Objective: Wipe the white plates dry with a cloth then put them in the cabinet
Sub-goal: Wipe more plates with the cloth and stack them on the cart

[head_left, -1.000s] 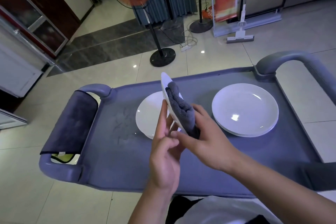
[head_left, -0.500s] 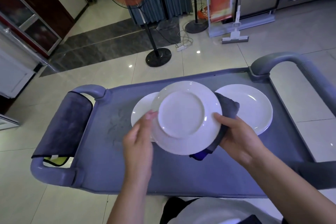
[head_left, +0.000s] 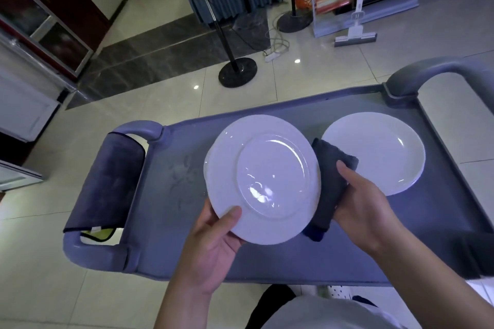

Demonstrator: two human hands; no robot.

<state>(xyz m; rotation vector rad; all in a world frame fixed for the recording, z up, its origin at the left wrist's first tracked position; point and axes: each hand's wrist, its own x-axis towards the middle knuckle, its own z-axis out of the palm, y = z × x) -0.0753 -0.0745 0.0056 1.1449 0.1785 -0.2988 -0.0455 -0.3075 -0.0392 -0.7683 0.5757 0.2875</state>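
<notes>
Since half a second ago you've tipped the held plate (head_left: 263, 181) flatter, underside up toward you, over the cart (head_left: 165, 211); it's round, no long axis. Your left hand (head_left: 213, 243) pinches its near rim, thumb on top. Your right hand (head_left: 366, 205) grips the dark cloth (head_left: 327, 184) at the plate's right edge

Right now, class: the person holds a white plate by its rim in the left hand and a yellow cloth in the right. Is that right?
Not quite: the cloth is dark grey, not yellow, as the head view shows. The left hand does hold the white plate by its rim, and the right hand grips the cloth.
</notes>
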